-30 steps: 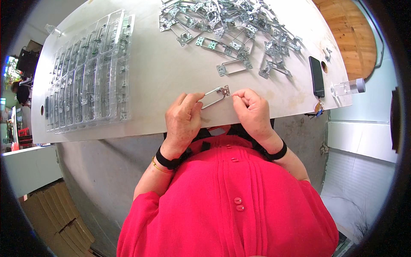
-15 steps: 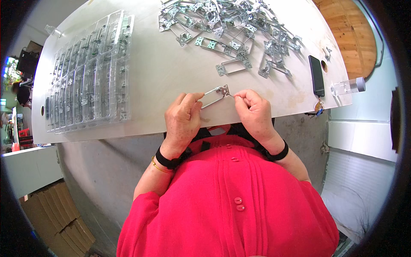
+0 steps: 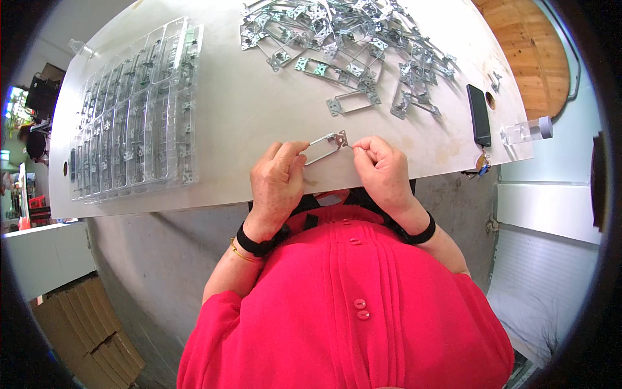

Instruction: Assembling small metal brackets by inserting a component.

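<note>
Above the front of the table, my left hand (image 3: 278,178) pinches one end of a metal bracket (image 3: 322,146). This bracket is a narrow silvery frame of two parallel rods, with a flat, holed plate at its right end. Close to that plate, my right hand (image 3: 382,170) has its thumb and forefinger pressed together. A thin tip shows between them and the plate, too small to name. Beyond my hands lies a heap of similar metal brackets (image 3: 353,81), tangled on one another.
At the left, clear plastic trays (image 3: 175,129) hold rows of metal parts in their compartments. A black phone (image 3: 479,115), a clear bottle (image 3: 526,131) lying on its side and a small metal piece (image 3: 495,82) are at the right edge of the white table (image 3: 227,117).
My right hand has shifted very slightly left, toward the bracket's plate. The left hand and the bracket have hardly moved.
</note>
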A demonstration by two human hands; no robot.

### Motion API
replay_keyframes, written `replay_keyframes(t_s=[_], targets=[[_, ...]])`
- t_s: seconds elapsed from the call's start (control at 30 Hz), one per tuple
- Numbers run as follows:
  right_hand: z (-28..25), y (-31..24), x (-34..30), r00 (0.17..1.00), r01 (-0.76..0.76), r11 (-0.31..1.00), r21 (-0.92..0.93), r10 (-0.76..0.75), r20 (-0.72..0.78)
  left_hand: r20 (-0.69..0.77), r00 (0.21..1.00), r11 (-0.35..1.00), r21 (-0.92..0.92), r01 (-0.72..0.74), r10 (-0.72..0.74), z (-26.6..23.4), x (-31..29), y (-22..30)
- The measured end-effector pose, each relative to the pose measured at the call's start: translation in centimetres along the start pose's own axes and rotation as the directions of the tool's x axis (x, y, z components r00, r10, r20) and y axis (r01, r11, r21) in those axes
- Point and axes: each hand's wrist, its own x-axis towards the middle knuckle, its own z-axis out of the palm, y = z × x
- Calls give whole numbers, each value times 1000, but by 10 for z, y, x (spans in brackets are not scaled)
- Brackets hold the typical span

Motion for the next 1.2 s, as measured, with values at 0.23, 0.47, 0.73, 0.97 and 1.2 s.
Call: replay_keyframes(t_s=[0.23,0.47,0.73,0.97,1.2], targets=[[4,4,5,1000,-13,1000,-7,13,-5,-9,1000,1000,-22,2,-3,1,0,0],[-1,3,3,998,-50,998,32,49,29,0,1000,1000,-25,11,-11,2,-1,1],[-14,-5,3,997,-77,996,32,77,18,16,998,998,-10,55,-55,-3,0,6],[-21,-2,6,999,-24,995,98,26,-19,34,999,999,45,31,-33,-5,5,7],[-27,5,10,998,-35,995,96,41,-55,2,997,950,303,-80,83,-10,15,18]])
